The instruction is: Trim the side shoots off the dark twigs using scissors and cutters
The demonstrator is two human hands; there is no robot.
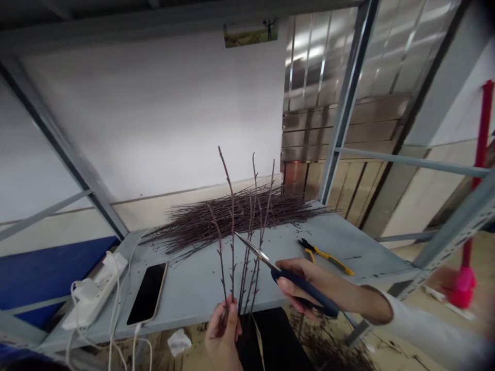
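Twigs (232,232) upright, pinched in left fingers (231,324) (scissors (282,275) just beside, in right hand (299,278)).

L hand (223,335) gripping bunch of thin twigs (232,242) upright; R hand (305,278) holding navy-handled scissors (323,304), tips just beside stems. Big twig pile (232,216) lying on grey metal shelf (185,288), w/ black smartphone (147,293), white power strip (95,291), yellow-black pliers (325,256) sitting nearby.

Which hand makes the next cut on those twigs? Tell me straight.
Likely the right hand: it grips the blue-handled steel scissors, blades reaching the thin reddish-brown twigs. The left hand is occupied, pinching those twigs upright.
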